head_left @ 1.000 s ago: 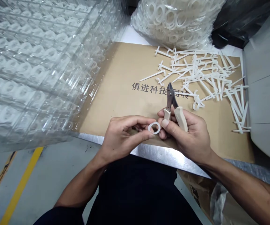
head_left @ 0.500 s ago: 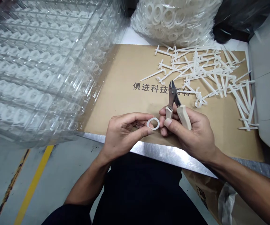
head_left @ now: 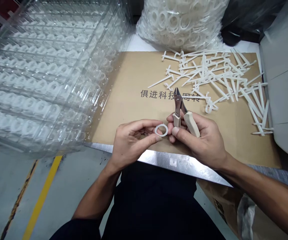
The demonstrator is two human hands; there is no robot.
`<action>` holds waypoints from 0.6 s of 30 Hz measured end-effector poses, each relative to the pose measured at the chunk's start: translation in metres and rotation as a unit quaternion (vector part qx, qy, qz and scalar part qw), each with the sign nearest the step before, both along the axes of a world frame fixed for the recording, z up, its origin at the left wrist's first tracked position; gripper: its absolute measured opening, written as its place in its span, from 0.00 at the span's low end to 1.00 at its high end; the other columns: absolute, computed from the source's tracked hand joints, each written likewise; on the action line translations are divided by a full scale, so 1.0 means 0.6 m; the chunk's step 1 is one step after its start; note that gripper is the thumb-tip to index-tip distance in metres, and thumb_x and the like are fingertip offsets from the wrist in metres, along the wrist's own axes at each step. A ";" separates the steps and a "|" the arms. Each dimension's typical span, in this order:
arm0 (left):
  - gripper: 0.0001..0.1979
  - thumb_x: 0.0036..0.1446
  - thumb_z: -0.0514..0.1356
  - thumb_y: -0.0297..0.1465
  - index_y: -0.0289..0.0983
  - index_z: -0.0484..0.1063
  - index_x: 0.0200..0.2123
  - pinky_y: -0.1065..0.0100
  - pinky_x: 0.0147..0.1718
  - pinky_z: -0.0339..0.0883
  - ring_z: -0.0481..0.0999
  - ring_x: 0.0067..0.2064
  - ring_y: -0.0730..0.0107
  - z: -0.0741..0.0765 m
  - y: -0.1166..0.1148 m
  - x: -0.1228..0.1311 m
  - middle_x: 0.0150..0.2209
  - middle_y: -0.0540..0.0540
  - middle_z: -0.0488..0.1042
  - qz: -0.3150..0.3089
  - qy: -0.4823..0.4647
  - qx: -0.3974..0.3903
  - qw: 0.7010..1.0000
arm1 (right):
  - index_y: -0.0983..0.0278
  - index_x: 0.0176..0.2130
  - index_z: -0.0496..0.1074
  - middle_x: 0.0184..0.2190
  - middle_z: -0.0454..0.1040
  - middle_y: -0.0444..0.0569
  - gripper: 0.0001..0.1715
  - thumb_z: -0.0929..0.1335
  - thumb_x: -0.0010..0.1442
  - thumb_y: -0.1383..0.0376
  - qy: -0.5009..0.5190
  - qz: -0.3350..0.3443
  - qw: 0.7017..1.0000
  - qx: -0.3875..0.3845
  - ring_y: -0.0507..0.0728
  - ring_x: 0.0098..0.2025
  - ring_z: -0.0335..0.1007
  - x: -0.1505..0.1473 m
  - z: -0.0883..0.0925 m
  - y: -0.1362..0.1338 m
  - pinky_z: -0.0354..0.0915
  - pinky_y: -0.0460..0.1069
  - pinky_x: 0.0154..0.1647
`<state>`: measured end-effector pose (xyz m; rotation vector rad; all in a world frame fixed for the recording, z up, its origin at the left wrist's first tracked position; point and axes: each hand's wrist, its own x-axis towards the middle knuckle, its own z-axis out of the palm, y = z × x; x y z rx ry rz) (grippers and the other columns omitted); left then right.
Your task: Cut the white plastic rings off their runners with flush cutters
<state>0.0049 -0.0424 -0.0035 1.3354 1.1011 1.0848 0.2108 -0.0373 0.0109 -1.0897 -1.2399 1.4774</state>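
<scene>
Cardboard sheet (head_left: 123,110) below; plastic ring (head_left: 161,130) held over it, pinched steadily in a narrow left-hand grip (head_left: 133,141); side cutters (head_left: 180,106) clasped over it too, in a firm right-hand grip (head_left: 196,136).

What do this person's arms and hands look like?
The left hand and right hand are bare, with no gloves, and no watch or band shows at either wrist. The forearms are bare too, and a dark sleeve shows at the bottom of the view on the left arm.
</scene>
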 end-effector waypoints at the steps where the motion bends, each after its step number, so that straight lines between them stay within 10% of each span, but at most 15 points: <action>1: 0.15 0.55 0.75 0.27 0.37 0.84 0.47 0.70 0.46 0.83 0.87 0.41 0.65 0.000 0.001 0.000 0.42 0.45 0.86 -0.002 -0.003 0.003 1.000 | 0.63 0.41 0.76 0.32 0.76 0.44 0.03 0.72 0.64 0.70 0.004 0.002 1.000 0.001 0.52 0.29 0.74 0.000 -0.001 0.000 0.72 0.50 0.37; 18: 0.16 0.55 0.74 0.23 0.40 0.84 0.47 0.74 0.46 0.81 0.87 0.42 0.69 0.000 0.004 0.006 0.43 0.47 0.87 -0.035 -0.034 0.039 0.998 | 0.63 0.39 0.77 0.32 0.78 0.45 0.10 0.77 0.61 0.61 -0.081 0.017 0.991 0.106 0.55 0.32 0.75 -0.001 0.002 0.007 0.71 0.48 0.35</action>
